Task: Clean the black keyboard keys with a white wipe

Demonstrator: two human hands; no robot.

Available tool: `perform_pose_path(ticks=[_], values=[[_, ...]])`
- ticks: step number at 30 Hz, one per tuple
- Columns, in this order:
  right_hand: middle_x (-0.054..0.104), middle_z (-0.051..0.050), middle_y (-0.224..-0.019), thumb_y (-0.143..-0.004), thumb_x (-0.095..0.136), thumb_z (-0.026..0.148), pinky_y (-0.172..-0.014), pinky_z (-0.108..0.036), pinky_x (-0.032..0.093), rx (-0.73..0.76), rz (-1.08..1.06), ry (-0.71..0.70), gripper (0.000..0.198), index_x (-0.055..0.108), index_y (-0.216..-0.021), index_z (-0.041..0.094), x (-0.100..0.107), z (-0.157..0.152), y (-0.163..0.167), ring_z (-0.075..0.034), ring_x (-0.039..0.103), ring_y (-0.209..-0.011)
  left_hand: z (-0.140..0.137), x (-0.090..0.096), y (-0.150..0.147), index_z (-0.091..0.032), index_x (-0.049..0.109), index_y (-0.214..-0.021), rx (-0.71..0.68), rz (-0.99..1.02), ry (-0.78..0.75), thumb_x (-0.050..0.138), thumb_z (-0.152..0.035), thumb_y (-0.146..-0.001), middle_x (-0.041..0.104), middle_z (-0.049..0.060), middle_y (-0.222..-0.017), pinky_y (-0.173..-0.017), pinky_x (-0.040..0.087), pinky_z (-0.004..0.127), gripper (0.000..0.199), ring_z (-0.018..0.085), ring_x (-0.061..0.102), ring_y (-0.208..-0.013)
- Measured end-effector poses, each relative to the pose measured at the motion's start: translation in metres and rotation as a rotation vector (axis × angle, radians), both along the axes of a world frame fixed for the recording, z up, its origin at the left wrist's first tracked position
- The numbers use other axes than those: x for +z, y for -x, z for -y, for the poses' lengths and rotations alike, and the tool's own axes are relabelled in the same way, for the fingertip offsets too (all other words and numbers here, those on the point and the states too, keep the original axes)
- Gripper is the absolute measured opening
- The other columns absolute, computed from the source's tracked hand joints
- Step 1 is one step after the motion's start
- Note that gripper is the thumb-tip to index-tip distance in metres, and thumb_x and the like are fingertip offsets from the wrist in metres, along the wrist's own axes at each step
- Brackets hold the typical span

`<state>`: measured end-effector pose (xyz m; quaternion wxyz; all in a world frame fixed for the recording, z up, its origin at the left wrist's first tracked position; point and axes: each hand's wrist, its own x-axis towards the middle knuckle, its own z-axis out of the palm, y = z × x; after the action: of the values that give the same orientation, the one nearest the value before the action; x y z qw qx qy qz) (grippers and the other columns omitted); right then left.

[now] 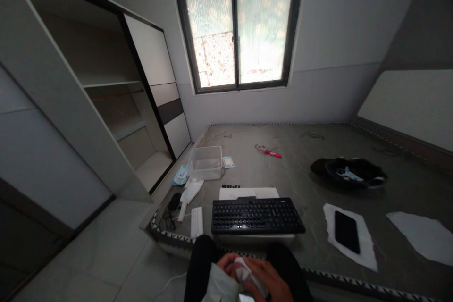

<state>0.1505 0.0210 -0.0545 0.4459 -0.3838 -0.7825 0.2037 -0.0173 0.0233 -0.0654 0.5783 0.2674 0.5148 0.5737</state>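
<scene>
Low in the view, between my knees, my left hand (226, 263) and my right hand (271, 277) are closed together. White, crumpled, tissue-like material (243, 270) shows between their fingers. A pale, see-through edge beside it is too blurred to name. Just beyond the hands, a black keyboard (256, 216) rests on a white flat board or box (267, 192), apart from both hands. Several small black pieces, like keycaps (230, 186), lie in a row behind it.
On the mattress (283, 170) are a clear plastic bin (207, 164), a blue-white packet (180, 175), a white strip-like object (197, 222) and a red packaged item (269, 151). Rightward are a dark cap (354, 174), a phone (347, 232) on tissue and another white sheet (423, 235).
</scene>
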Motion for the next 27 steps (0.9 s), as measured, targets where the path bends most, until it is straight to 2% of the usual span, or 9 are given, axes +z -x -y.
perform_pose_path(ticks=[3, 6, 8, 12, 16, 19, 24, 27], values=[[0.077, -0.003, -0.111, -0.095, 0.062, 0.032, -0.090, -0.020, 0.058, -0.062, -0.041, 0.088, 0.026, 0.075, -0.118, 0.033, 0.006, 0.006, 0.001, -0.017, 0.074, -0.101, 0.003, 0.004, -0.005, -0.014, 0.074, -0.064, -0.006, 0.048, 0.027, 0.091, -0.066, -0.032, 0.071, 0.005, -0.054, -0.050, 0.048, 0.024, 0.064, 0.014, 0.062, -0.049], [0.077, -0.003, -0.107, -0.097, 0.058, 0.034, -0.089, -0.020, 0.058, -0.092, -0.068, 0.118, 0.024, 0.077, -0.113, 0.033, 0.011, 0.009, -0.001, -0.017, 0.074, -0.099, 0.008, 0.013, -0.011, -0.012, 0.076, -0.071, -0.042, 0.070, 0.022, 0.090, -0.066, -0.041, 0.072, 0.005, -0.054, -0.045, 0.044, 0.021, 0.063, 0.010, 0.059, -0.043], [0.077, -0.004, -0.106, -0.097, 0.058, 0.034, -0.089, -0.021, 0.059, -0.093, -0.073, 0.121, 0.024, 0.078, -0.112, 0.033, 0.012, 0.009, -0.003, -0.017, 0.074, -0.098, 0.011, 0.021, -0.013, -0.012, 0.075, -0.074, -0.068, 0.041, 0.012, 0.089, -0.064, -0.046, 0.075, 0.007, -0.057, -0.044, 0.045, 0.021, 0.061, 0.012, 0.063, -0.045], [0.077, -0.006, -0.104, -0.097, 0.059, 0.036, -0.087, -0.022, 0.060, -0.105, -0.093, 0.141, 0.025, 0.078, -0.112, 0.032, 0.014, 0.009, -0.003, -0.019, 0.074, -0.096, 0.014, 0.029, -0.014, -0.013, 0.071, -0.071, -0.066, -0.023, 0.026, 0.092, -0.060, -0.043, 0.077, 0.007, -0.058, -0.045, 0.048, 0.021, 0.059, 0.013, 0.066, -0.046], [0.077, -0.007, -0.106, -0.097, 0.059, 0.039, -0.087, -0.024, 0.060, -0.095, -0.114, 0.170, 0.026, 0.077, -0.113, 0.031, 0.020, 0.011, 0.000, -0.020, 0.074, -0.097, 0.014, 0.029, -0.015, -0.015, 0.065, -0.071, -0.046, 0.016, -0.005, 0.094, -0.055, -0.045, 0.077, 0.006, -0.059, -0.049, 0.050, 0.020, 0.055, 0.011, 0.066, -0.047], [0.077, -0.008, -0.104, -0.097, 0.057, 0.043, -0.086, -0.025, 0.061, -0.111, -0.133, 0.177, 0.028, 0.079, -0.110, 0.030, 0.026, 0.012, 0.003, -0.020, 0.074, -0.096, 0.012, 0.027, -0.017, -0.017, 0.063, -0.072, -0.029, 0.053, -0.014, 0.093, -0.056, -0.047, 0.074, 0.003, -0.054, -0.044, 0.046, 0.020, 0.056, 0.011, 0.063, -0.043], [0.077, -0.008, -0.105, -0.095, 0.059, 0.048, -0.087, -0.025, 0.061, -0.166, -0.150, 0.204, 0.030, 0.080, -0.107, 0.030, 0.030, 0.011, 0.006, -0.020, 0.075, -0.096, 0.007, 0.021, -0.015, -0.016, 0.065, -0.069, -0.022, 0.078, 0.058, 0.093, -0.062, -0.037, 0.071, 0.001, -0.051, -0.038, 0.043, 0.021, 0.062, 0.012, 0.060, -0.040], [0.076, -0.007, -0.109, -0.095, 0.060, 0.046, -0.090, -0.027, 0.060, -0.146, -0.142, 0.247, 0.028, 0.079, -0.109, 0.031, 0.031, 0.011, 0.006, -0.020, 0.074, -0.100, 0.006, 0.018, -0.014, -0.016, 0.065, -0.065, -0.020, 0.085, 0.068, 0.092, -0.064, -0.037, 0.074, 0.002, -0.054, -0.041, 0.044, 0.021, 0.062, 0.012, 0.062, -0.042]])
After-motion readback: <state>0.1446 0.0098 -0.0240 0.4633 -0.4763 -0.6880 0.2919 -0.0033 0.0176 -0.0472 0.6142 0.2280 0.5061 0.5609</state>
